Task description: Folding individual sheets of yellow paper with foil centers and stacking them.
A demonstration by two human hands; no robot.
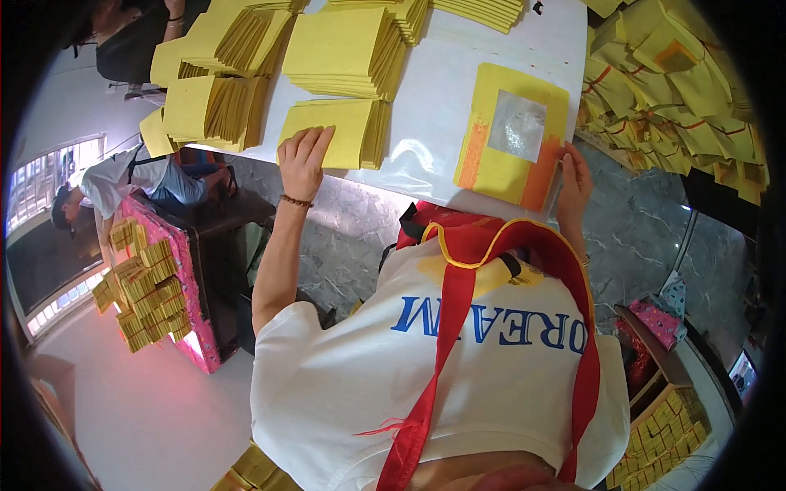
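Note:
A single sheet of yellow joss paper (497, 98), with two orange bands and a silver foil square (517, 124), lies near the front edge of the white table. My right hand (575, 178) is at its right edge, with curled fingers closed on the paper's side. My left hand (304, 162) rests its stretched fingers on the nearest stack of folded yellow paper (348, 123); the thumb is hidden. Behind that stack stands a taller yellow paper stack (336, 49). Another fanned stack (214, 110) sits to its left, by the table's edge.
More yellow paper bundles with red ties (655, 106) are piled at the right. On the left, a person (123, 180) is beside a pink-covered table (184, 286) bearing yellow bundles (147, 290). Another person's arm (173, 29) shows at the upper left. My red apron (434, 376) hangs against the table.

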